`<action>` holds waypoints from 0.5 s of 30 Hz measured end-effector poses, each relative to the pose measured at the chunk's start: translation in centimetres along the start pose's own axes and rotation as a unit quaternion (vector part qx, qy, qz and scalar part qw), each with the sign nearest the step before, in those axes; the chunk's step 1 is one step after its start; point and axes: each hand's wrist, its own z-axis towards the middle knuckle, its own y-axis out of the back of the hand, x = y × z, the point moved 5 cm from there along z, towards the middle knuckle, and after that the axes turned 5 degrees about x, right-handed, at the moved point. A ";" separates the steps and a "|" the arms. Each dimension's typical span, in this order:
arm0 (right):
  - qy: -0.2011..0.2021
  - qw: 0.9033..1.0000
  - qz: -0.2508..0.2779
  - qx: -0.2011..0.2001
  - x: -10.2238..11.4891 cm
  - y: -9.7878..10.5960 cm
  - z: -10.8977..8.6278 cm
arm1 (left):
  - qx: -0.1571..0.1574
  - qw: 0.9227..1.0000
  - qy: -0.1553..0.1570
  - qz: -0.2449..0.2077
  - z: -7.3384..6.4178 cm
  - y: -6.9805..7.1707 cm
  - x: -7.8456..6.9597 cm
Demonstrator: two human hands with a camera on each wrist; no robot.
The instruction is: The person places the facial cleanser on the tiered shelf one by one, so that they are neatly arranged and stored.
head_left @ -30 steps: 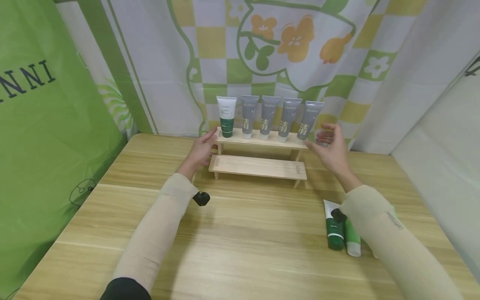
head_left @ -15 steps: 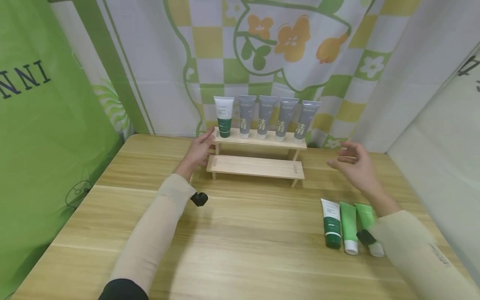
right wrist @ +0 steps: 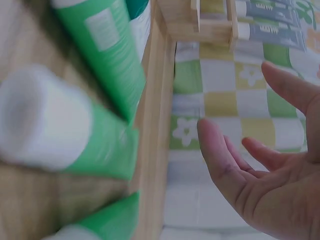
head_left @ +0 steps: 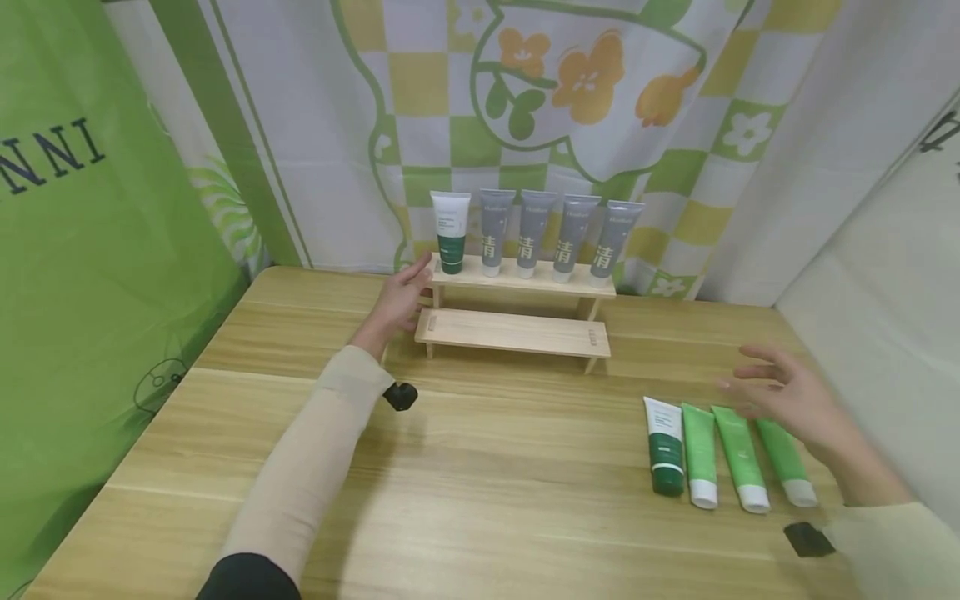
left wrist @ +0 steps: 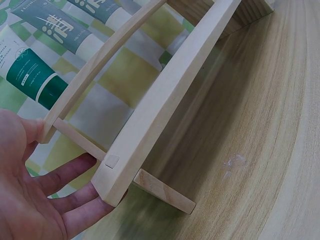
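Note:
A two-step wooden display rack stands at the back of the table. My left hand holds its left end; in the left wrist view the thumb lies at the upper board's end and the fingers reach the side leg and lower board. On the upper step, a white-and-green squeeze tube and several grey tubes stand cap down, the rightmost grey tube leaning right. My right hand, fingers loosely bent and holding nothing, hovers over the green tubes lying at the right.
Left of the green tubes lies another white-and-green tube, cap toward me. A patterned curtain hangs close behind the rack. Green cloth borders the left side, and a white sheet the right.
My right hand has moved away from the rightmost grey tube, rightward and toward me, to above the green tubes. My left hand has stayed at the rack's left end.

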 end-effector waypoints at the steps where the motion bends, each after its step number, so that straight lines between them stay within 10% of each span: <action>1: 0.001 1.000 -0.001 0.004 -0.4 0.1 -0.4 | 0.000 1.000 0.001 -0.002 0.0 0.0 0.0; 15: -0.028 0.998 -0.024 0.059 -5.6 1.4 -4.4 | 0.002 1.000 0.002 -0.005 -0.2 0.0 -0.1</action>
